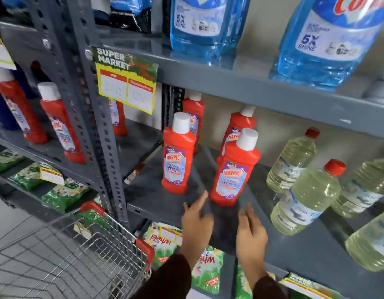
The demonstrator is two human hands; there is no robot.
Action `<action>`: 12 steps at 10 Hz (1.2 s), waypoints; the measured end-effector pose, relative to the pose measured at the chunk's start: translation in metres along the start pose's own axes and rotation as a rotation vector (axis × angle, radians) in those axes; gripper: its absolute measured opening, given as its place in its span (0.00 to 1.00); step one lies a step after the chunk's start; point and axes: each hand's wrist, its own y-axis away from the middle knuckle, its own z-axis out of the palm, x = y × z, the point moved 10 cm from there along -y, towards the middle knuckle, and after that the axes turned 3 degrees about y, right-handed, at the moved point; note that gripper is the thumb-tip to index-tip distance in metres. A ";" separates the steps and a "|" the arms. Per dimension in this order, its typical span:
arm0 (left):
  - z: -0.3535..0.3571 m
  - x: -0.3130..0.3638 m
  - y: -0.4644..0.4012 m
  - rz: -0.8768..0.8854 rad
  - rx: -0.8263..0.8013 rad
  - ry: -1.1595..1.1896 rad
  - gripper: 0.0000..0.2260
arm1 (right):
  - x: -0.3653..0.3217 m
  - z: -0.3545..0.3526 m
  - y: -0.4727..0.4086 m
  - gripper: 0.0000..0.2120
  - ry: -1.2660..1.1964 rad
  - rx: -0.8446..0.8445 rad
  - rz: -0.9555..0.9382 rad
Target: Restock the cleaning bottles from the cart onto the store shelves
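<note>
Two red Harpic bottles with white caps stand upright at the front of the grey middle shelf (156, 199): one on the left (178, 154), one on the right (235, 169). Two more red bottles (194, 117) (240, 124) stand behind them. My left hand (196, 221) hovers just in front of the right front bottle, fingers apart, index finger close to the bottle's base. My right hand (250, 231) is beside it, fingers apart, holding nothing. The wire cart (78, 251) with red corners is at the lower left; no bottles show inside it.
Pale yellow liquid bottles (305, 197) with red caps fill the shelf's right side. Large blue cleaner bottles (329, 39) stand on the shelf above. More red bottles (59, 121) sit on the left rack. Green detergent packets (206, 268) lie on the shelf below. A price tag (126, 80) hangs from the upper shelf.
</note>
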 end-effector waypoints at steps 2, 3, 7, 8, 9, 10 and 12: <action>-0.113 -0.029 -0.041 0.028 0.303 0.166 0.27 | -0.029 0.091 0.051 0.21 0.133 -0.326 -0.160; -0.105 -0.017 -0.063 -0.070 0.145 -0.159 0.36 | -0.044 0.144 0.043 0.30 0.167 -0.480 -0.160; -0.095 -0.017 -0.071 -0.149 -0.151 -0.553 0.34 | -0.031 0.186 0.029 0.33 0.109 -0.388 -0.024; -0.097 -0.014 -0.073 -0.141 -0.165 -0.548 0.34 | -0.034 0.193 0.028 0.34 0.119 -0.422 -0.030; -0.099 -0.013 -0.072 -0.163 -0.163 -0.556 0.34 | -0.038 0.197 0.025 0.33 0.127 -0.441 -0.080; -0.098 -0.011 -0.069 -0.166 -0.153 -0.540 0.35 | -0.034 0.197 0.025 0.32 0.119 -0.464 -0.052; -0.111 0.005 -0.031 -0.073 -0.150 -0.331 0.37 | -0.036 0.179 0.046 0.33 0.030 -0.456 -0.090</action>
